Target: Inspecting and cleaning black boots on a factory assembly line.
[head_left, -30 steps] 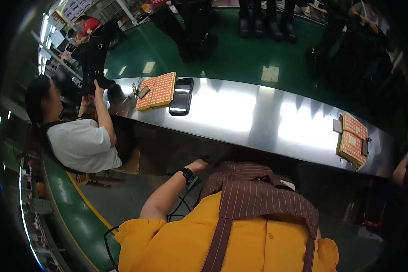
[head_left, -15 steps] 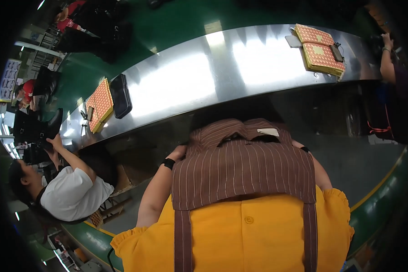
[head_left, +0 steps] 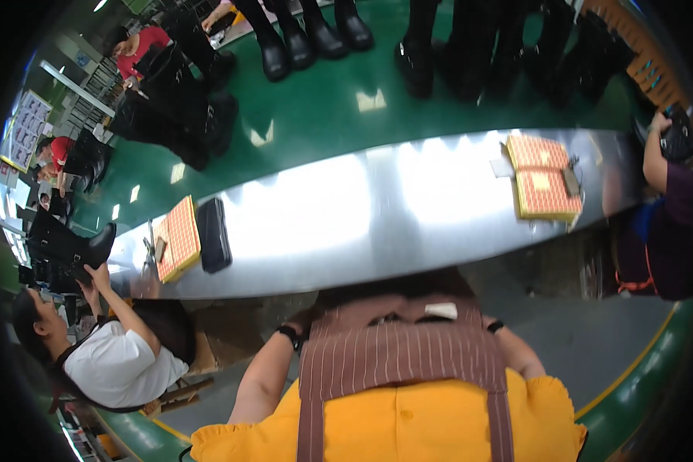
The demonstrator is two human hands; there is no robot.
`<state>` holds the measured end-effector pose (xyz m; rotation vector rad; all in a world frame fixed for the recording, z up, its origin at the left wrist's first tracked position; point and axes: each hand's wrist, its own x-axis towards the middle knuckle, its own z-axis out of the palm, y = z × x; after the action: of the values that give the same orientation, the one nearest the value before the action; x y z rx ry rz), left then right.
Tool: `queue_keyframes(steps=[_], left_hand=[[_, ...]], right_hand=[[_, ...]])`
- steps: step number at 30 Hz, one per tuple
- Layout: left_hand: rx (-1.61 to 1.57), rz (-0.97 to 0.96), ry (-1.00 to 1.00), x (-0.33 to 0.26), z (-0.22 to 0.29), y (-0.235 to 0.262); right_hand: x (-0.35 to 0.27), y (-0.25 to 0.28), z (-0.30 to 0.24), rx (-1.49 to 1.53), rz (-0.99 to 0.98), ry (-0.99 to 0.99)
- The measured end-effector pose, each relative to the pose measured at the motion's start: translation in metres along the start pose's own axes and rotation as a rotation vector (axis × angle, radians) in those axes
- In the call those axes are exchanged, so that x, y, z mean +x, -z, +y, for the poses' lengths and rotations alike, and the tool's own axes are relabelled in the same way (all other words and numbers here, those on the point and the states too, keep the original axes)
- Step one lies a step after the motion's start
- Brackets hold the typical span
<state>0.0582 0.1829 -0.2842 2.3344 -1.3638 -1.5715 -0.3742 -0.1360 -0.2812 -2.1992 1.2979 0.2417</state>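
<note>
My left hand (head_left: 302, 319) rests low at the left side of my brown striped apron (head_left: 408, 350), below the table's near edge. On the other side, my right hand (head_left: 487, 319) lies against the apron too. Both wrists carry a black band. The fingers of both hands are hidden by the apron and shadow, so I cannot tell what they hold, if anything. In front of me stretches a shiny metal table (head_left: 300, 269). A black tray-like case (head_left: 213, 235) lies at its left, beside a red-and-yellow patterned pad (head_left: 179, 240).
A second patterned pad (head_left: 547, 192) with a small dark block (head_left: 570, 182) lies on the table's right. At left, a seated person in white (head_left: 127, 354) holds a black boot (head_left: 73, 246). Another person's arm (head_left: 654, 158) shows at far right. Several black boots (head_left: 327, 38) hang beyond the table.
The view has tilted upward, so the table sits lower in the picture and more black boots show beyond it. My hands stay at the apron's sides.
</note>
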Motion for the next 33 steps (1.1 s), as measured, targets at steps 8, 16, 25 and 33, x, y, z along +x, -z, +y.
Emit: queue_keyframes(steps=[8, 16, 25, 33], left_hand=[[-0.313, -0.106, 0.201, 0.027, 0.046, 0.056], [-0.413, -0.116, 0.276, 0.055, 0.068, 0.105], [-0.341, -0.065, 0.173, 0.02, 0.042, 0.047], [-0.244, 0.004, -0.016, 0.004, -0.01, 0.001]], right_hand=[[0.085, -0.001, -0.006, -0.046, -0.054, 0.016], [0.129, 0.029, -0.02, -0.077, -0.11, -0.016], [0.083, -0.006, 0.035, -0.056, -0.05, 0.085], [0.033, 0.068, 0.048, 0.04, -0.198, 0.319]])
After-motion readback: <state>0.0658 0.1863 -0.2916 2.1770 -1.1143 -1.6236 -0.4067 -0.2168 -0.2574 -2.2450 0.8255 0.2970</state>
